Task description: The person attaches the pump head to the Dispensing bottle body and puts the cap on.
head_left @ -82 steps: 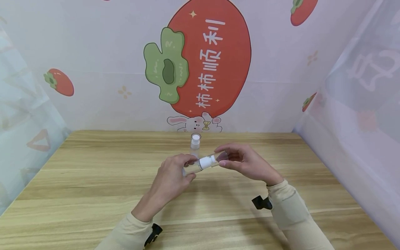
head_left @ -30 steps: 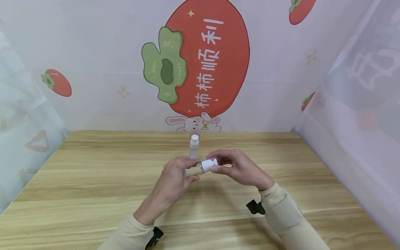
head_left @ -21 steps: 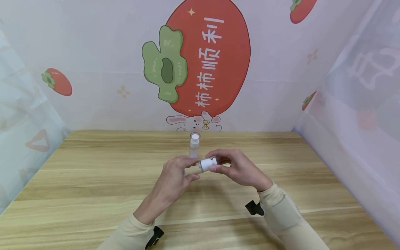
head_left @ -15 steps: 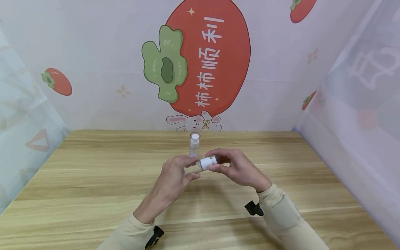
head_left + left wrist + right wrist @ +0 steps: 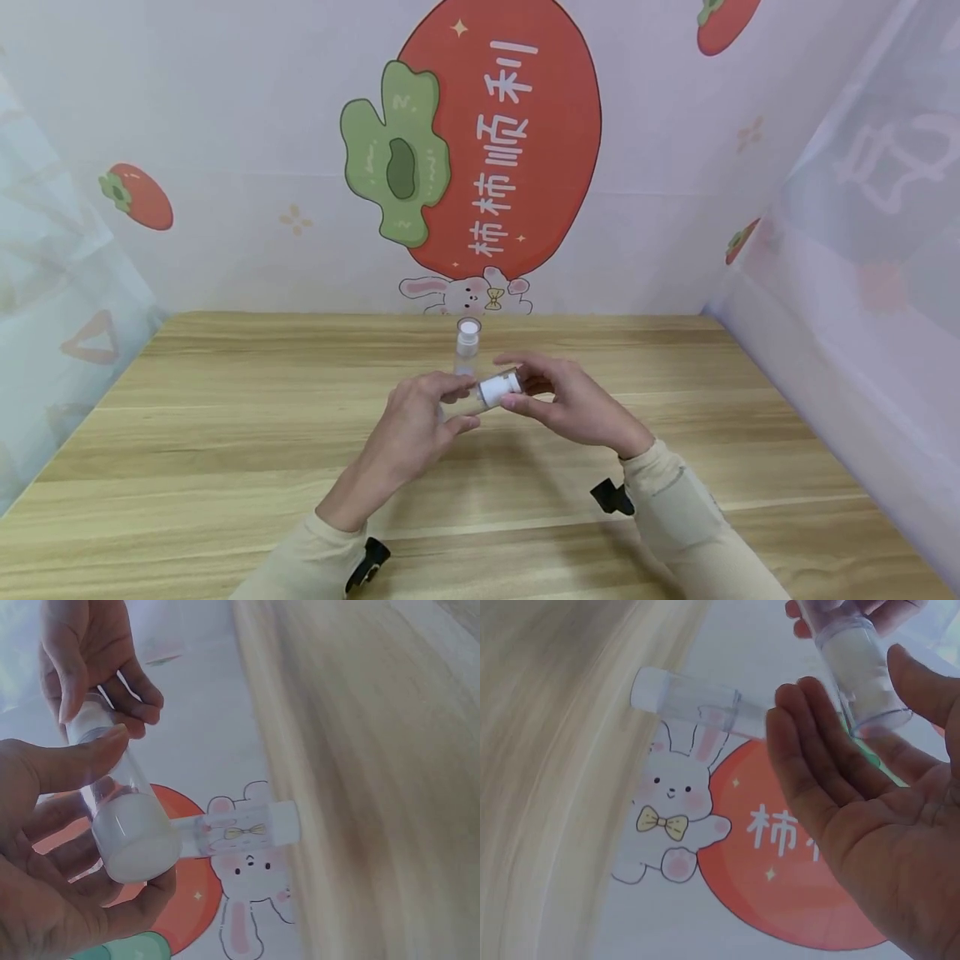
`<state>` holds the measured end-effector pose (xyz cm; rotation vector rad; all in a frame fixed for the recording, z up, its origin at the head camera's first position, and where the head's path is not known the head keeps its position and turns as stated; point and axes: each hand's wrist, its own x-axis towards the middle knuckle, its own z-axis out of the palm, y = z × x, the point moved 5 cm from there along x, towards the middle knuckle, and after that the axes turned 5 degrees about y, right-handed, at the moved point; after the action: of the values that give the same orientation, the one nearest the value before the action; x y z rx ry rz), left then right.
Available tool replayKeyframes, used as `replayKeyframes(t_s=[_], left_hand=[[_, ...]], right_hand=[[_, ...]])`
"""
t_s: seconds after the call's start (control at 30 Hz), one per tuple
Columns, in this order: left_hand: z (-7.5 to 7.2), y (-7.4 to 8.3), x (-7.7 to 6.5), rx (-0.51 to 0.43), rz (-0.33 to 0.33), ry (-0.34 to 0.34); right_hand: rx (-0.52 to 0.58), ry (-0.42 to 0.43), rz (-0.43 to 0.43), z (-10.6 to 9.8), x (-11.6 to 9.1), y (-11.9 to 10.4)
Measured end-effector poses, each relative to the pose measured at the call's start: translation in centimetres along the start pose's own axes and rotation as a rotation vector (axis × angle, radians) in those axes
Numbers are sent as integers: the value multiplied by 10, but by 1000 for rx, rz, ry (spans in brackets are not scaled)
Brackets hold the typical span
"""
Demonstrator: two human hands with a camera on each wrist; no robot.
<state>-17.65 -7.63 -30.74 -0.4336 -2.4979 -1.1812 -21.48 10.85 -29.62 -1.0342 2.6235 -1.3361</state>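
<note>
My left hand (image 5: 412,421) grips the clear body of a small pump bottle (image 5: 498,389), tilted above the table with its white pump end up to the right. A clear cap (image 5: 866,690) covers that pump in the right wrist view. My right hand (image 5: 573,407) is around the capped end with fingers loosely extended; its thumb lies close to the cap, and whether it touches is unclear. In the left wrist view the bottle's white base (image 5: 139,836) faces the camera. Behind, a second clear bottle (image 5: 467,346) with a white pump top stands upright.
The wooden table (image 5: 225,433) runs back to a printed cloth (image 5: 262,108) with a big red persimmon and a rabbit. Cloth side walls (image 5: 862,275) flank the table. A dark camera mount (image 5: 611,497) juts from the right wrist.
The right hand has moved left, bringing the clear cap over the white pump of the held bottle. Just now its fingers have loosened and its index finger has lifted.
</note>
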Motion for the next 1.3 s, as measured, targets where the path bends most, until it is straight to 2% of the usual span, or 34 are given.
replayKeyframes(t_s=[0.27,0.57,0.73,1.1,1.3], left_hand=[[2,-24,6,-30,-146,10],[0,-59,9,-175,-307,43],[-2,-74,8,-194,-383,43],[-3,-84,6,-219,-465,28],[-2,-84,6,-211,-474,17]], right_hand=[[-119,29,97,-14,-4,8],[-198,-17,109,-13,-4,10],[-236,-24,121,-16,-6,10],[-270,-24,110,-18,-6,12],[-281,-34,104,-17,-7,14]])
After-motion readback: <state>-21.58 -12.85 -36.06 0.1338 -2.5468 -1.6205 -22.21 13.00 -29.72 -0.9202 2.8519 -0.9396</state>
